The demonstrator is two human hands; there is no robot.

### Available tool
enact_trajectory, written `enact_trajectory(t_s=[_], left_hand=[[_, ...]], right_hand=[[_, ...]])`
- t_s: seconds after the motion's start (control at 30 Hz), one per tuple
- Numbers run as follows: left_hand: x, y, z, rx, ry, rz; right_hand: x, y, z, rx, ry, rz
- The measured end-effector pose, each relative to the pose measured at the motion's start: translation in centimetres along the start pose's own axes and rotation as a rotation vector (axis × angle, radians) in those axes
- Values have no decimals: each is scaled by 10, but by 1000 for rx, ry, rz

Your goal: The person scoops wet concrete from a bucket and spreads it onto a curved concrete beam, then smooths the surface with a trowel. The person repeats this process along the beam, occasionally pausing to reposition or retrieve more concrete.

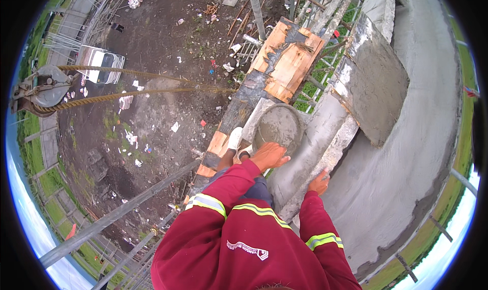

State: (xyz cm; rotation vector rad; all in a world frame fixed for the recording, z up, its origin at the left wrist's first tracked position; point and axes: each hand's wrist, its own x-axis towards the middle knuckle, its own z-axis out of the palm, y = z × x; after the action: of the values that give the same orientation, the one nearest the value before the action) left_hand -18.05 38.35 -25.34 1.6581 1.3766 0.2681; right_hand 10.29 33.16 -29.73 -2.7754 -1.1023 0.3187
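Head view: left hand (269, 156), fingers close together, has a bucket (258, 126) just ahead; right hand (318, 182) curls on a concrete ledge (335, 150). Maybe it's steadying; lifting would need both hands.

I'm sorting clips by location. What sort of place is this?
Most likely a construction site, apparently well above ground level: there is a bucket of grey, cement-like mix, a broad grey concrete surface, and a roped pulley at the picture's left.
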Motion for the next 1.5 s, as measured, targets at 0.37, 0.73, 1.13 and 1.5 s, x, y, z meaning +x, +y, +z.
enact_trajectory(t_s=[0.37, 0.73, 1.13, 1.5], left_hand=[[6, -2, -3, -42, 16, 59], [25, 21, -33, 107, -134, 29], [54, 5, -39, 191, -190, 161], [56, 101, -82, 347, -255, 83]], right_hand=[[3, 8, 5, 0, 23, -26], [-3, -2, -12, 200, -116, 44], [-22, -105, -8, 391, -619, -1129], [6, -152, -18, 534, -738, -946]])
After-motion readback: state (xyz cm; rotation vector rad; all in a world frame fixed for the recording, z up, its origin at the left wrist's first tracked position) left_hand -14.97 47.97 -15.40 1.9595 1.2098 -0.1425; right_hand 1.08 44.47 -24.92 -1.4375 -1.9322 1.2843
